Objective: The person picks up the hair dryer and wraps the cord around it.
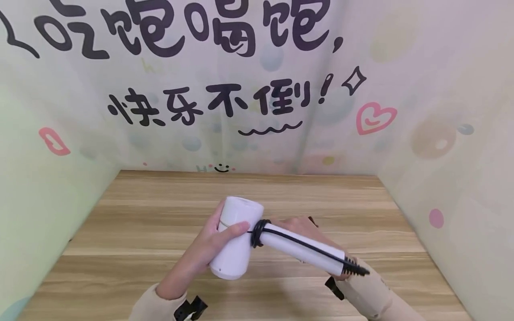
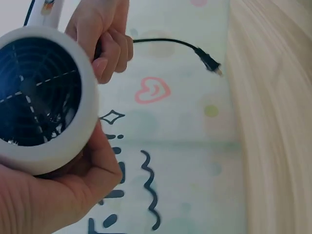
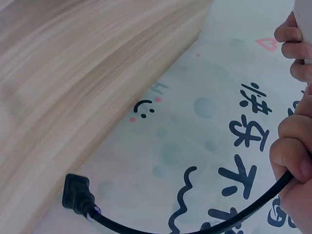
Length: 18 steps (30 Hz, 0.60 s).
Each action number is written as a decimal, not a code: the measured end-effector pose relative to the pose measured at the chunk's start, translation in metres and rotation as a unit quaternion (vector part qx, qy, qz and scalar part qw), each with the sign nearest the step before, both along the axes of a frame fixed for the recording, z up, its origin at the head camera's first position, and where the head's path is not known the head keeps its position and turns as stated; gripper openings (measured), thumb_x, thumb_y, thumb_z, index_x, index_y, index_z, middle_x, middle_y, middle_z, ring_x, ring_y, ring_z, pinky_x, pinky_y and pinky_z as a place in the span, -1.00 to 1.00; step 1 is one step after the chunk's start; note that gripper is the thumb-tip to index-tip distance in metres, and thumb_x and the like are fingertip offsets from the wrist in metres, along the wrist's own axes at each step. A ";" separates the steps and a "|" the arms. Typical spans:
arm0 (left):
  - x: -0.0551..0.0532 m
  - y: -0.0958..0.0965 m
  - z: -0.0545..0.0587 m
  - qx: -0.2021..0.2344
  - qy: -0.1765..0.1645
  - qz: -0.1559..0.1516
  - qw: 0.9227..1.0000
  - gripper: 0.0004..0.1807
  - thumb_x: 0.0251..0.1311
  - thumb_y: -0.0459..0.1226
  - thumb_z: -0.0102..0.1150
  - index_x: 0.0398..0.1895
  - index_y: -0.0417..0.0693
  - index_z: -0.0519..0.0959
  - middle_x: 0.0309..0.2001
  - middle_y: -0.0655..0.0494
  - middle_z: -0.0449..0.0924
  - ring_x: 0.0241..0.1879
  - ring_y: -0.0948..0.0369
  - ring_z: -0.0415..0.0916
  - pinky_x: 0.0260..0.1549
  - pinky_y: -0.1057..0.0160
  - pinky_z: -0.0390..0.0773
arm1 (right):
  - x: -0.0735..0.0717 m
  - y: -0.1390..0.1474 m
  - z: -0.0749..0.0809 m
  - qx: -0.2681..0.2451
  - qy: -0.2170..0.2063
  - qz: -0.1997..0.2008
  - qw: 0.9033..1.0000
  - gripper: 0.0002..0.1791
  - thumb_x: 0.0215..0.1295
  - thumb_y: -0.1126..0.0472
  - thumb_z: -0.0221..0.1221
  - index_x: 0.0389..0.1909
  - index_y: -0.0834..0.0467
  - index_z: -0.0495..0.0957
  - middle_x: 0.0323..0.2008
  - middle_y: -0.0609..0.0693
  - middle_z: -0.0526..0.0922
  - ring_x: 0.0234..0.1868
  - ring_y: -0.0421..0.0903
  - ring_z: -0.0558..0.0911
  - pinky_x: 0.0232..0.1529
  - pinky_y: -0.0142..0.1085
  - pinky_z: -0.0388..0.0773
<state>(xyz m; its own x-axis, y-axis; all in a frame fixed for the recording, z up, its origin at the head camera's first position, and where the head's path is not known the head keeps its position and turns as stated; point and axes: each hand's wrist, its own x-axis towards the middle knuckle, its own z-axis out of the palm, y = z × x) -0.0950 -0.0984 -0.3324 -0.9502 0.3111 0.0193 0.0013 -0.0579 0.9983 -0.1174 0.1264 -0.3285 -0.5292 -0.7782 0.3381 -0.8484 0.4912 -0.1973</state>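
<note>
My left hand point(image 1: 210, 238) grips the barrel of a white hair dryer point(image 1: 234, 256), thumb across its near side, above the wooden table. The dryer's handle point(image 1: 305, 252) slants to the right, with black cord point(image 1: 259, 232) wound round it close to the barrel. In the left wrist view the round dark grille point(image 2: 41, 92) of the dryer faces the camera. Behind the handle, my right hand point(image 1: 297, 226) holds the cord in curled fingers, seen best in the right wrist view. From that hand a loose length of cord point(image 3: 248, 209) runs to a hanging two-pin plug point(image 3: 76, 192).
A wood-grain table point(image 1: 160, 191) lies below both hands. Pale printed curtains point(image 1: 241, 147) with black lettering and pink hearts enclose it at the back and both sides. Dark straps with small mounts point(image 1: 190, 308) sit on both wrists.
</note>
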 end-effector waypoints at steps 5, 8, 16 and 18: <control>-0.001 -0.004 0.001 -0.106 0.059 -0.046 0.992 -0.39 0.06 -0.14 0.27 0.17 0.02 0.25 -0.19 -0.15 0.49 -0.36 0.12 0.55 -0.50 0.13 0.60 | -0.010 0.002 -0.007 -0.008 0.023 -0.060 0.998 -0.84 0.37 0.08 0.02 -0.40 0.00 0.47 -0.64 -0.25 0.42 -0.65 -0.38 0.31 -0.64 -0.50 0.29; -0.002 -0.003 -0.001 -0.158 0.074 -0.052 0.983 -0.36 0.02 -0.10 0.32 0.16 0.10 0.27 -0.22 -0.08 0.51 -0.37 0.14 0.54 -0.52 0.18 0.59 | -0.013 0.005 -0.009 -0.025 0.045 -0.060 0.997 -0.73 0.37 -0.04 -0.04 -0.42 0.01 0.49 -0.67 -0.26 0.39 -0.66 -0.40 0.26 -0.63 -0.53 0.25; -0.003 -0.001 -0.003 -0.196 0.056 -0.026 0.979 -0.34 0.00 -0.05 0.33 0.18 0.15 0.26 -0.26 -0.03 0.51 -0.41 0.16 0.54 -0.56 0.21 0.57 | -0.006 0.005 0.001 -0.052 0.009 -0.057 0.997 -0.91 0.22 0.13 0.19 -0.45 -0.01 0.51 -0.63 -0.29 0.46 -0.63 -0.45 0.31 -0.59 -0.59 0.29; -0.002 0.000 -0.002 -0.205 0.055 -0.018 0.977 -0.32 -0.02 -0.03 0.34 0.18 0.18 0.26 -0.27 -0.02 0.51 -0.42 0.17 0.54 -0.56 0.21 0.57 | -0.004 0.005 0.004 -0.057 -0.009 -0.053 0.997 -0.91 0.24 0.14 0.18 -0.44 -0.02 0.51 -0.62 -0.30 0.45 -0.61 -0.45 0.31 -0.58 -0.59 0.29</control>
